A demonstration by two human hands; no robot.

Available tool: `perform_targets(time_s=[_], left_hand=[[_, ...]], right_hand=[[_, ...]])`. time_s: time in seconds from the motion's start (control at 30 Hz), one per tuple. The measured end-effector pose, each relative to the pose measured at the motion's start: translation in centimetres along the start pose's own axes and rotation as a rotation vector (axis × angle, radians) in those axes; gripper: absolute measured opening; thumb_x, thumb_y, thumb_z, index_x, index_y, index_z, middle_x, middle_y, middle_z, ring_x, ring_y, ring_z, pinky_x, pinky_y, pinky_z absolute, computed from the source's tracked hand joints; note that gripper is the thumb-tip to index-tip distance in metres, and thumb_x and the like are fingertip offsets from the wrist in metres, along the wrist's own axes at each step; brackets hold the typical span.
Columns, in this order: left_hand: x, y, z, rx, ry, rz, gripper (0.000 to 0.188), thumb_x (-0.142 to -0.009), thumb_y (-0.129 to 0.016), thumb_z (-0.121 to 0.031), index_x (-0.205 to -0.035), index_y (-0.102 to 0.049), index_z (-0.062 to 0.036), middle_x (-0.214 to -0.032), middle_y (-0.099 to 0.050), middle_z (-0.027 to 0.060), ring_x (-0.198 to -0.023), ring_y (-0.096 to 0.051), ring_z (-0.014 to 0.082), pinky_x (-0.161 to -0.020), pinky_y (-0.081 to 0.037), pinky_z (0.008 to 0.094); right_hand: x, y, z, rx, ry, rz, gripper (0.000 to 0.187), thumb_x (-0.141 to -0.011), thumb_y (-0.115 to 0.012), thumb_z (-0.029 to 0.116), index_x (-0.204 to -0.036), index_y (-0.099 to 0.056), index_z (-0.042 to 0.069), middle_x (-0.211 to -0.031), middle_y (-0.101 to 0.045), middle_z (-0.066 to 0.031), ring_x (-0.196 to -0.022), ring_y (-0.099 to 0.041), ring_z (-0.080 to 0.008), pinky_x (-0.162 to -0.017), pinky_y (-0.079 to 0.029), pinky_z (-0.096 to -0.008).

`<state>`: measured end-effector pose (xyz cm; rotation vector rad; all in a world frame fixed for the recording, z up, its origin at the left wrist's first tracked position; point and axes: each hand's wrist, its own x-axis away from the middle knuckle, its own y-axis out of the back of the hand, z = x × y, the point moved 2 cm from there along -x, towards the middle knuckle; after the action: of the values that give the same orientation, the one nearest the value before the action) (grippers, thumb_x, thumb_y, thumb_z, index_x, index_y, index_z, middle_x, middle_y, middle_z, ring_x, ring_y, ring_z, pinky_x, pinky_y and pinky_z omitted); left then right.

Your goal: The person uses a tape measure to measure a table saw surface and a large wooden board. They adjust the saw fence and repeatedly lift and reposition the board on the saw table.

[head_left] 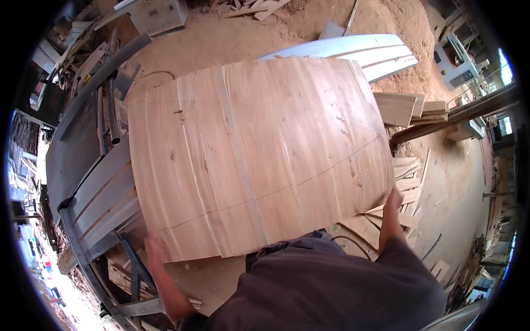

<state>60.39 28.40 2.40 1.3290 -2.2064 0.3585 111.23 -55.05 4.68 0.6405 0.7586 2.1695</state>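
Note:
A large wooden panel [265, 154] made of several glued boards fills the middle of the view in front of my body. Pale seams run along it, and a curved pencil line crosses its nearer part. My left hand [154, 247] grips the panel at its near left corner, slightly blurred, with the fingers partly out of sight. At the right edge, near the near right corner, my right hand [393, 199] has hold of the same panel. What supports the panel's underside is mostly hidden.
Grey metal slats [105, 193] of a machine table extend at the left, and a pale slatted surface [381, 55] shows beyond the panel. Stacked boards [398, 107] and offcuts [406, 190] lie at the right. Sawdust [204, 47] covers the far floor. A dark beam [458, 116] stands at right.

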Motion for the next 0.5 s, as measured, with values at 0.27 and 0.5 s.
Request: perform_targets(time_s=[0.27,0.5], left_hand=[[4.5,-3.2,1.8,-0.135,0.067,-0.261,0.040,-0.102,-0.047,-0.046,-0.092,-0.063,-0.0103,-0.075,-0.054,-0.0020,-0.068,-0.052,0.0120,-0.060,-0.044,0.0315],[8.8,-4.9,-2.0,-0.380,0.000,-0.169,0.049,-0.102,-0.044,-0.044,-0.099,-0.065,0.0008,-0.084,-0.064,0.0141,-0.080,-0.062,0.0267,-0.073,-0.047,0.0402]], right_hand=[[10.9,-2.5,2.0,-0.859,-0.447,0.408,0.068,-0.095,-0.042,0.052,-0.147,-0.040,0.009,-0.148,-0.045,-0.0127,-0.136,-0.042,-0.0335,-0.111,-0.034,-0.0569],[1.0,-2.1,-1.0,-0.546,-0.347,0.562,0.069,-0.092,-0.041,0.055,-0.145,-0.042,0.010,-0.148,-0.044,-0.0100,-0.135,-0.040,-0.0323,-0.110,-0.033,-0.0521]])
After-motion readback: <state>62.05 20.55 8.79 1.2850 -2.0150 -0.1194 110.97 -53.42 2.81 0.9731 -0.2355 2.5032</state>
